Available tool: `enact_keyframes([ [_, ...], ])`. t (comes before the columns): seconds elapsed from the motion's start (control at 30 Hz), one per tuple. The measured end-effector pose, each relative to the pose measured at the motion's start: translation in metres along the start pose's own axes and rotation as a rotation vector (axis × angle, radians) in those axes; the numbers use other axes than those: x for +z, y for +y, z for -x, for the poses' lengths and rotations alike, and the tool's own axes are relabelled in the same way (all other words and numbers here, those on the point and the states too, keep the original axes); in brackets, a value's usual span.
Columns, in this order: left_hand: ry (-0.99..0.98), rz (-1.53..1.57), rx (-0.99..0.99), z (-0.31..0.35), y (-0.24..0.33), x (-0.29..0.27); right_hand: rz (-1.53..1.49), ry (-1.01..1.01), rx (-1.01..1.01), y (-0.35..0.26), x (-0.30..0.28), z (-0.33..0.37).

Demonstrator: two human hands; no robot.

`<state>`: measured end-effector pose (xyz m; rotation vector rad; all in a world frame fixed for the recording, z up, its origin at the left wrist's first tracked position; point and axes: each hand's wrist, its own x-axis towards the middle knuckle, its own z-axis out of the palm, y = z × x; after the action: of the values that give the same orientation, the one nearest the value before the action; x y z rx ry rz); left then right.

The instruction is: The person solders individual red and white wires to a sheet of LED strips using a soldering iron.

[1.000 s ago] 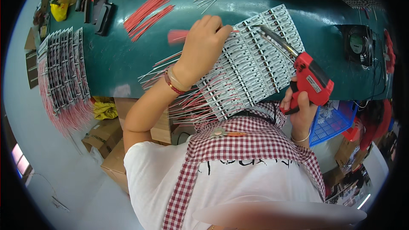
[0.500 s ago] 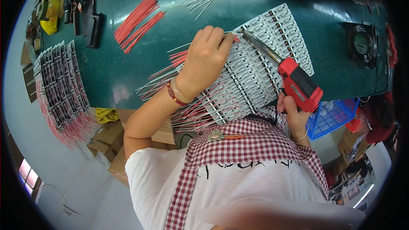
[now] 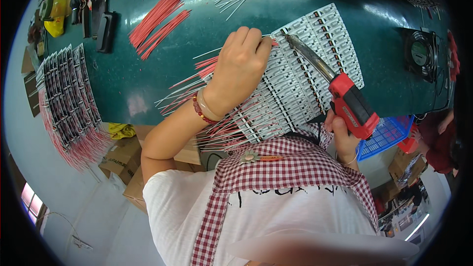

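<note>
Left hand [image 3: 241, 64] pinching wires [image 3: 209, 64] (red), right hand [image 3: 343, 138] gripping soldering gun [image 3: 352, 102] — boards [image 3: 304, 66] beneath

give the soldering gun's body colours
The gun's body is red and black, best in the head view.

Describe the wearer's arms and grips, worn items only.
Left grip ungloved; wrist has a smooth pale round bangle and a dark-red beaded bracelet with yellowish beads. Short white fabric sleeve above. Right grip ungloved, thin pale ring-shaped bracelet at the wrist.
</note>
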<state>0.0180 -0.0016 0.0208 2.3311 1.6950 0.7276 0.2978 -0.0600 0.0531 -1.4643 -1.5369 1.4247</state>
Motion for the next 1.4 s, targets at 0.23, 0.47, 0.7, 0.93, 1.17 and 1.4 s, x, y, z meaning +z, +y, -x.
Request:
enact_keyframes([
  [0.23,-0.006,-0.032,0.002,0.001,0.001,-0.001,-0.118,0.045,0.066,-0.005,0.001,0.006],
  [0.47,0.095,-0.017,0.121,0.004,0.006,-0.004,-0.22,0.021,0.084,-0.004,0.0,0.009],
  [0.7,0.023,0.003,0.103,0.004,0.015,0.003,-0.091,-0.023,0.077,0.012,-0.004,0.018],
  [0.93,-0.005,-0.035,0.078,0.008,0.015,0.005,0.006,-0.061,0.039,0.021,-0.009,0.015],
  [1.17,-0.005,-0.033,0.086,0.007,0.015,0.004,-0.021,-0.064,0.041,0.018,-0.003,0.017],
  [1.4,-0.004,-0.03,0.083,0.006,0.022,0.006,-0.03,-0.013,0.006,0.018,-0.007,0.024],
])
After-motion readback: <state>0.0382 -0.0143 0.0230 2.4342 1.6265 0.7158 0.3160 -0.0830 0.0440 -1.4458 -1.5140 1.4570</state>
